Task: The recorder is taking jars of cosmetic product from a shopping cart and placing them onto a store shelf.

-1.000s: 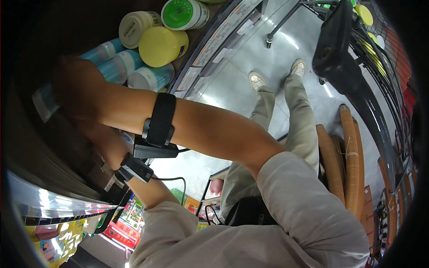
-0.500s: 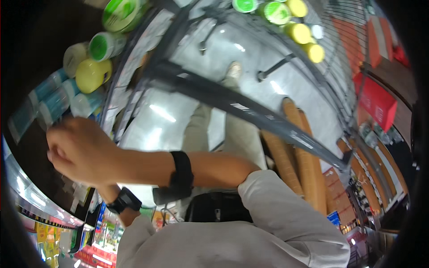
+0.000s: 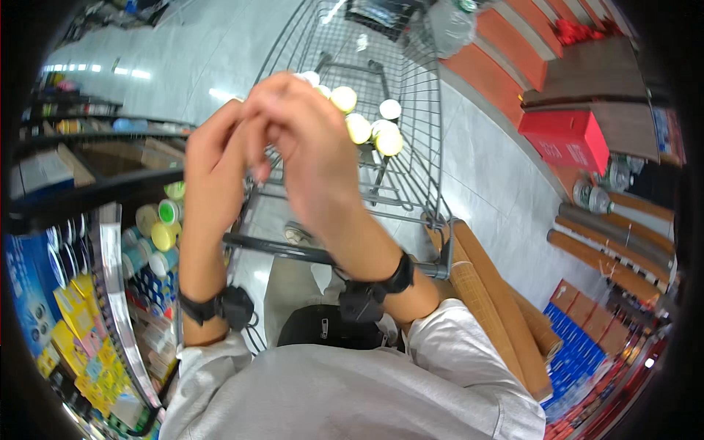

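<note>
My left hand and my right hand are raised together above the cart's push bar. Their fingers are curled and overlap, somewhat blurred by motion. Whatever lies between them, if anything, is hidden. Beneath and beyond is the wire shopping cart with its dark handle bar. Several tubs with yellow lids and pale ones lie in it, partly behind my right hand. Each wrist carries a black strap with a small dark box.
A shelf on the left holds tubs with green lids and yellow packets. Brown rolls lean to the right of the cart. Further right are a red box, more rolls and plastic bottles.
My right hand has come back from the left shelf to the middle, and my left hand has come up beside it. My view has turned, showing more of the cart.
</note>
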Motion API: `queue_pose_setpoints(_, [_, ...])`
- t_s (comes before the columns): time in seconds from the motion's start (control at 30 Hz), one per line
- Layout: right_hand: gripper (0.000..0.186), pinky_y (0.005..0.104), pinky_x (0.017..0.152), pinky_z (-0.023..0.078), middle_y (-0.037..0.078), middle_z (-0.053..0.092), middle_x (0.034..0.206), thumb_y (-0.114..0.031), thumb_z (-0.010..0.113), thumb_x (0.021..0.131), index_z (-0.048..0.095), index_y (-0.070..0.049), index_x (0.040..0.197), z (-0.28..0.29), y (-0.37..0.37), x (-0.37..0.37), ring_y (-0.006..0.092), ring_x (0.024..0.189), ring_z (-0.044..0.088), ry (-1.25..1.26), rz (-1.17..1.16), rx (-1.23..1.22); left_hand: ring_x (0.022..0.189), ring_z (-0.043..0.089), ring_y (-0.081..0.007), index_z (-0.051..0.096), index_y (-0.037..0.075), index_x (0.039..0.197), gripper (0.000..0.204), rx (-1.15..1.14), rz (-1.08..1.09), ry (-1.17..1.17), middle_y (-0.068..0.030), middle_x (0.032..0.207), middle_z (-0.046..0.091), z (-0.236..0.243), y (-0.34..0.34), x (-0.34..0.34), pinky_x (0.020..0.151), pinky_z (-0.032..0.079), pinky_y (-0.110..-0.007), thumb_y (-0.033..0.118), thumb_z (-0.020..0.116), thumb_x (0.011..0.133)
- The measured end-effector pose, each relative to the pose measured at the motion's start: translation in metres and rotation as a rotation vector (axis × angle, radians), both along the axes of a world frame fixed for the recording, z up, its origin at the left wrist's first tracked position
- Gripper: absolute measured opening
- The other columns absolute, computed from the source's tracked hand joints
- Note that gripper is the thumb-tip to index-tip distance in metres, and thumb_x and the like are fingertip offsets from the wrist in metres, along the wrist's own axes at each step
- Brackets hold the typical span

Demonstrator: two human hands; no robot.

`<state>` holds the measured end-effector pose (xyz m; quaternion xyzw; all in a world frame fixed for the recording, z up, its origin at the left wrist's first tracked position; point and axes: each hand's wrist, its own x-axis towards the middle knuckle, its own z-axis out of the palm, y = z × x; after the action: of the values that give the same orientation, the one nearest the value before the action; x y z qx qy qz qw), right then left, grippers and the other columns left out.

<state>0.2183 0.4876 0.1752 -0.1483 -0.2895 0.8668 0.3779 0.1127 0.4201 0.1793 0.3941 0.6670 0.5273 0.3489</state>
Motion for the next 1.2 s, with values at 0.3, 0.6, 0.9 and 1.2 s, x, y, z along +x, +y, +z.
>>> queue_pose_setpoints(0.3, [0.016, 0.029, 0.054, 0.047, 0.012, 0.062, 0.069, -0.015, 0.053, 0.085, 0.06, -0.001, 0.087, -0.173, 0.168, -0.02, 0.0199, 0.057, 0.061, -0.399, -0.26, -0.234, 0.075, 0.066, -0.0303, 0.062, 0.0, 0.091, 0.028, -0.435, -0.415, 0.713, -0.0166, 0.079, 0.067, -0.156, 0.203, -0.056, 0.067, 0.049, -0.043, 0.027, 0.069, 0.083])
queue_pose_setpoints(0.6, [0.028, 0.0421, 0.061, 0.054, 0.017, 0.071, 0.089, -0.029, 0.059, 0.085, 0.066, -0.002, 0.089, -0.401, 0.185, -0.095, 0.0281, 0.07, 0.07, -0.901, -0.12, -0.279, 0.114, 0.064, -0.0396, 0.044, 0.004, 0.137, 0.07, -1.049, -0.657, 1.097, -0.0259, 0.145, 0.045, -0.333, 0.238, -0.094, 0.092, 0.054, -0.048, 0.029, 0.073, 0.079])
queue_pose_setpoints(0.9, [0.045, 0.0467, 0.089, 0.051, 0.027, 0.07, 0.105, -0.035, 0.062, 0.087, 0.068, 0.007, 0.104, -0.429, 0.158, -0.147, 0.0406, 0.101, 0.067, -1.045, -0.092, -0.042, 0.102, 0.069, -0.0306, 0.046, 0.009, 0.133, 0.067, -0.973, -0.505, 1.244, -0.0133, 0.129, 0.052, -0.366, 0.202, -0.122, 0.079, 0.057, -0.043, 0.032, 0.078, 0.078])
queue_pose_setpoints(1.2, [0.031, 0.0358, 0.045, 0.051, 0.016, 0.07, 0.081, -0.019, 0.063, 0.085, 0.065, 0.008, 0.1, -0.374, 0.207, -0.084, 0.0262, 0.056, 0.068, -0.978, 0.044, -0.205, 0.109, 0.066, -0.0353, 0.053, 0.011, 0.131, 0.075, -0.857, -0.695, 1.24, -0.0198, 0.134, 0.057, -0.268, 0.24, -0.103, 0.089, 0.055, -0.046, 0.028, 0.081, 0.064])
